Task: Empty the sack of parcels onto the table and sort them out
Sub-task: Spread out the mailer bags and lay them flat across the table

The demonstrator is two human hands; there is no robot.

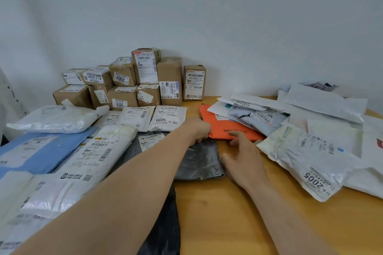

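Observation:
An orange mailer bag (224, 124) lies in the middle of the wooden table (238, 213), partly under a heap of white and grey parcels. My left hand (198, 129) has its fingers curled on the orange bag's near left edge, just above a black plastic parcel (199, 161). My right hand (241, 155) hovers with spread, relaxed fingers, its fingertips touching the orange bag's near edge. White soft parcels (99, 151) and a blue one (37, 151) lie flat on the left. No sack can be seen.
Several brown cardboard boxes (132, 85) are stacked against the back wall. A loose heap of white parcels (310, 130) fills the right side, one marked 2005 (310, 176). Another dark bag (163, 223) lies under my left forearm.

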